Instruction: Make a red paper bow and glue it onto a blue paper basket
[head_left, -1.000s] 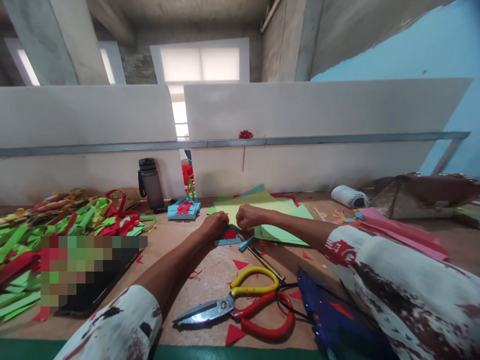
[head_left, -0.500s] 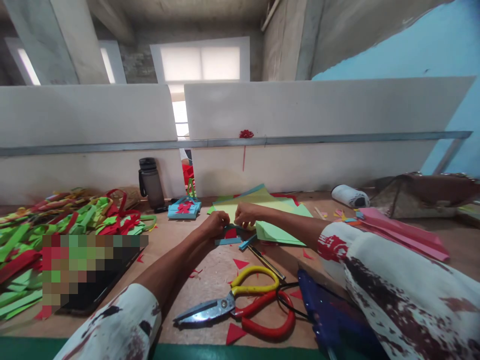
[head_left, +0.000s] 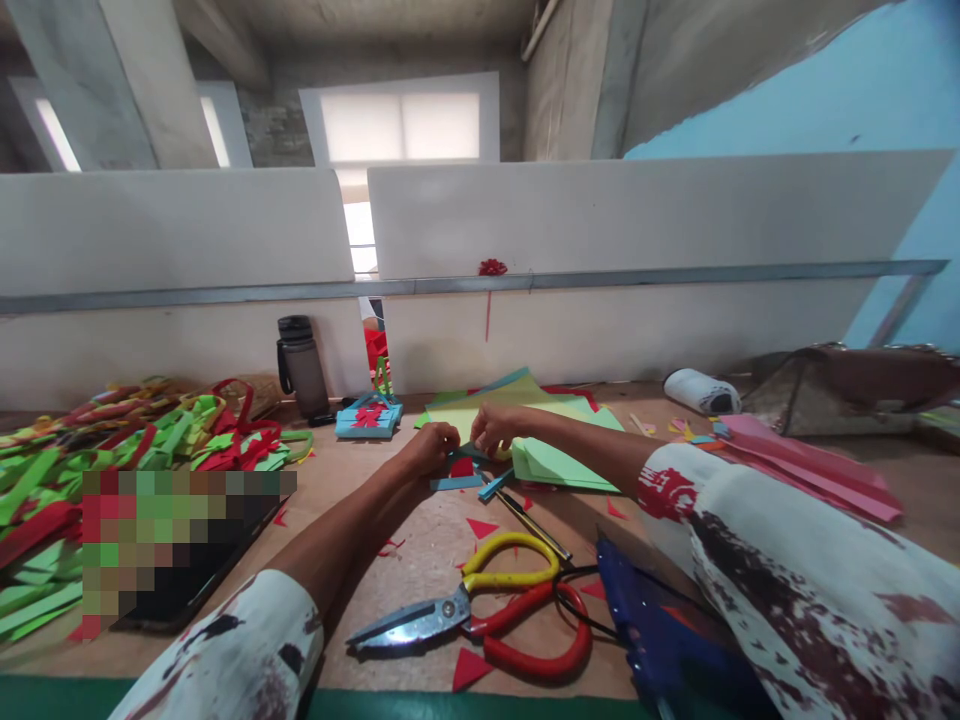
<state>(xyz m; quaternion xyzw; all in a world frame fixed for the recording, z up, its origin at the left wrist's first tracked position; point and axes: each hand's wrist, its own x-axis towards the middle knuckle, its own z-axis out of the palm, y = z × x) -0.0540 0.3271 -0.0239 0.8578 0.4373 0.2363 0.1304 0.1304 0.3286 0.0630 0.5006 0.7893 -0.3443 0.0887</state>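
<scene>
Over the middle of the table, my left hand [head_left: 437, 444] pinches the left side of a small blue paper piece [head_left: 466, 452]. On the right side of that same piece, the fingers of my right hand [head_left: 493, 429] are curled closed. Just below both hands lie a red paper scrap [head_left: 463, 467], a blue paper strip [head_left: 456, 483] and a folded blue piece [head_left: 495, 485]. A pen [head_left: 534, 525] points toward them. Closer to me are large scissors [head_left: 409, 622] with one yellow and one red handle. The fingertips are small in view and partly hidden.
Green and yellow paper sheets [head_left: 577, 465] lie beyond my right hand. Paper strips [head_left: 187, 430] heap at the left, near a phone [head_left: 210, 560] and a bottle [head_left: 304, 365]. A small blue paper bag [head_left: 367, 418] stands behind; a dark blue pouch [head_left: 667, 630] lies right.
My right hand has shifted very slightly, and a little more of the blue paper shows between the hands. The things on the table lie as before.
</scene>
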